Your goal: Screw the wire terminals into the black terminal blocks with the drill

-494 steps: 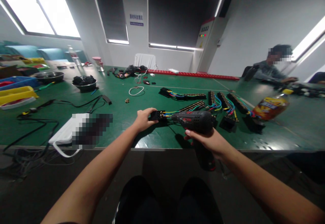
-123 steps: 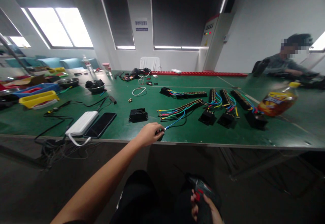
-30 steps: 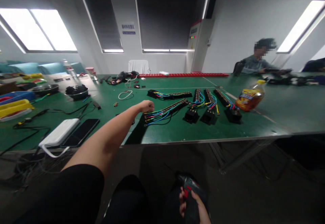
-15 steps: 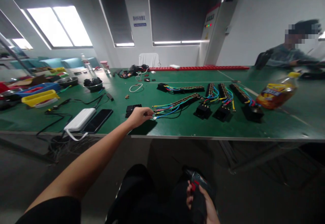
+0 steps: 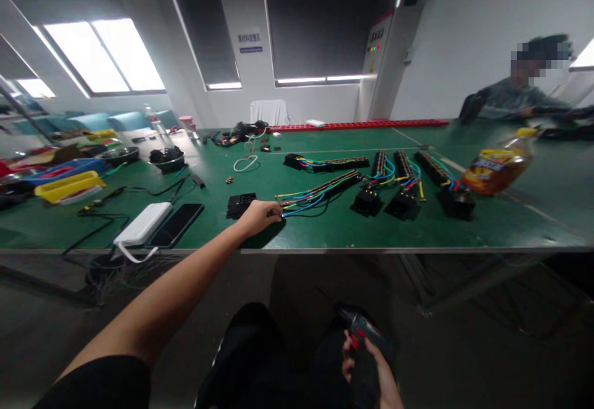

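Observation:
My left hand (image 5: pixel 262 216) is closed in a pinch at the near end of a blue wire (image 5: pixel 304 209), whose tip the fingers hide. That wire belongs to a long black terminal block (image 5: pixel 346 179) with pink, yellow and green wires, lying slantwise on the green table. Just left of my fingers sits a black slotted plastic part (image 5: pixel 240 203). Low over my lap, my right hand (image 5: pixel 375 369) grips a cordless screwdriver (image 5: pixel 366 330) with a red trigger, its nose pointing up and left.
Several more wired terminal blocks (image 5: pixel 403 164) with black sockets (image 5: pixel 366 201) lie to the right, beside a tilted drink bottle (image 5: pixel 496 166). On the left are a phone (image 5: pixel 177 224), a white power bank (image 5: pixel 143 223), cables and a yellow tray (image 5: pixel 69 187). A co-worker (image 5: pixel 515 101) sits at far right.
My left fingers have moved slightly onto the blue wire's end, covering the ring terminal that showed before. The view has shifted a little. My right hand keeps the screwdriver in place.

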### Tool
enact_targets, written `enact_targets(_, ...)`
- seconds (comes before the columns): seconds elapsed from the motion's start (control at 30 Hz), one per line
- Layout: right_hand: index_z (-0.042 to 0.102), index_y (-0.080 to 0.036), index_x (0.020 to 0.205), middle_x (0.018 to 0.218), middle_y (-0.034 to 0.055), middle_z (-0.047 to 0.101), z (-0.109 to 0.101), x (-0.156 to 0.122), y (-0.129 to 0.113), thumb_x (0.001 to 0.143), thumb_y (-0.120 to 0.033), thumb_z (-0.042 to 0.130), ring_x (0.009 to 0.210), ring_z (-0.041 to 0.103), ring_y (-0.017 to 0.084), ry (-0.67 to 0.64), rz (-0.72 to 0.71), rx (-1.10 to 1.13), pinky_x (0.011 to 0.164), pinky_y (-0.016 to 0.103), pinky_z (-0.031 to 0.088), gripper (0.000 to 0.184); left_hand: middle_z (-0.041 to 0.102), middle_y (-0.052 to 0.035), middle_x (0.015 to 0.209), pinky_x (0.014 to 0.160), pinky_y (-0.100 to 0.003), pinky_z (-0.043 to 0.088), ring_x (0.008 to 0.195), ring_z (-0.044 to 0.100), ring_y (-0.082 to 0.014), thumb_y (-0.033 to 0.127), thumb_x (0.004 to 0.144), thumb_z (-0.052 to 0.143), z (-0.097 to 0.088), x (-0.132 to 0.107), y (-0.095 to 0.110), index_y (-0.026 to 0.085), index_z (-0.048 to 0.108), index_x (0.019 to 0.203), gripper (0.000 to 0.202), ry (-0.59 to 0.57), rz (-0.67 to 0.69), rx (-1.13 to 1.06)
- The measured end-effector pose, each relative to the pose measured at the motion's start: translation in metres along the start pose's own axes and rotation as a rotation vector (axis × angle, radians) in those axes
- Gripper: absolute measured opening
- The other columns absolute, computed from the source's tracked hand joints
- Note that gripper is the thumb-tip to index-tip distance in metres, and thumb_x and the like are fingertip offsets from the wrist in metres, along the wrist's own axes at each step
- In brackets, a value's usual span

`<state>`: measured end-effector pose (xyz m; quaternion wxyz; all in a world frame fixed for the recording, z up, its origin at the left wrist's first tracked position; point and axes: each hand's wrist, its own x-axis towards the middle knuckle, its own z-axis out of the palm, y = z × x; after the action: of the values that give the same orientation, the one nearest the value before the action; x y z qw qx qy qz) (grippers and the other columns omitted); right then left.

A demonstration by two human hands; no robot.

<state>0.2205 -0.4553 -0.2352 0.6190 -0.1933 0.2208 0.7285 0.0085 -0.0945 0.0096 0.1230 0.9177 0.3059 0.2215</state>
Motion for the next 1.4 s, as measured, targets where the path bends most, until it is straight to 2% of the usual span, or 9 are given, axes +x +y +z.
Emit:
enact_targets(0.13,0.069,-0.008,0.105,0.090,0.0109,0.077,0.001,0.000,0.000,0.073,-0.017,0.082,0.085,0.071,0.019,-0.012,0.016,0.022,0.068,0.027,0.051,0.036,0.076,-0.0003,0.085,0.074,-0.024,0.047,0.079,0.069,-0.0163,0.025,0.079,0.072,0.000,0.003,-0.001,0.020,0.073,0.087,0.010,-0.010,-0.023,0.004)
enact_targets(0.5,0.067,-0.011,0.107,0.090,0.0089,0.076,0.004,-0.002,0.002,0.076,-0.019,0.079,0.083,0.071,0.017,-0.001,0.003,0.029,0.066,0.027,0.052,0.034,0.078,-0.0033,0.095,0.085,-0.028,0.050,0.088,0.071,-0.0199,0.031,0.084,0.065,0.002,-0.003,-0.006,0.022,0.078,0.093,0.019,0.012,-0.100,-0.022)
enact_targets(0.6,0.067,-0.010,0.106,0.087,0.0086,0.076,0.005,-0.002,0.002,0.070,-0.017,0.082,0.080,0.071,0.017,0.021,0.011,0.051,0.065,0.026,0.052,0.039,0.077,-0.0033,0.095,0.083,-0.028,0.050,0.087,0.070,-0.0192,0.029,0.083,0.065,0.003,-0.002,-0.009,0.021,0.078,0.092,0.018,-0.001,-0.115,-0.045)
enact_targets(0.7,0.067,-0.009,0.105,0.085,0.0088,0.076,0.006,0.000,0.002,0.066,-0.016,0.084,0.079,0.071,0.018,0.025,0.009,0.064,0.063,0.025,0.051,0.043,0.076,-0.0032,0.091,0.078,-0.027,0.049,0.081,0.068,-0.0178,0.029,0.082,0.065,0.003,0.002,-0.012,0.020,0.077,0.090,0.017,-0.032,-0.132,-0.059)
enact_targets(0.83,0.067,-0.010,0.106,0.087,0.0079,0.076,0.000,0.002,0.002,0.070,-0.018,0.082,0.080,0.071,0.017,0.013,-0.001,0.054,0.064,0.025,0.051,0.040,0.075,-0.0029,0.085,0.070,-0.026,0.046,0.075,0.065,-0.0164,0.032,0.081,0.064,0.000,0.007,-0.011,0.019,0.076,0.091,0.020,-0.077,-0.130,-0.012)
enact_targets(1.0,0.068,-0.012,0.108,0.088,0.0075,0.075,-0.006,0.005,0.003,0.072,-0.022,0.082,0.079,0.070,0.017,0.012,-0.005,0.060,0.063,0.026,0.051,0.040,0.075,-0.0040,0.090,0.072,-0.027,0.046,0.079,0.065,-0.0176,0.034,0.081,0.063,-0.004,0.011,-0.007,0.019,0.075,0.096,0.024,-0.129,-0.126,0.063)
enact_targets(1.23,0.067,-0.010,0.109,0.091,0.0088,0.075,0.000,0.001,0.000,0.072,-0.017,0.082,0.084,0.070,0.018,-0.003,0.043,0.067,0.068,0.027,0.051,0.041,0.075,-0.0031,0.089,0.074,-0.026,0.045,0.078,0.065,-0.0169,0.032,0.081,0.062,-0.010,0.014,-0.006,0.020,0.076,0.093,0.022,-0.215,-0.108,0.110)
enact_targets(1.4,0.067,-0.009,0.108,0.088,0.0087,0.075,-0.003,0.003,0.001,0.069,-0.018,0.084,0.080,0.071,0.017,0.014,-0.011,0.073,0.065,0.026,0.051,0.043,0.074,-0.0031,0.088,0.073,-0.025,0.045,0.079,0.065,-0.0168,0.032,0.078,0.063,-0.011,0.018,-0.006,0.019,0.073,0.092,0.021,-0.272,-0.142,0.104)
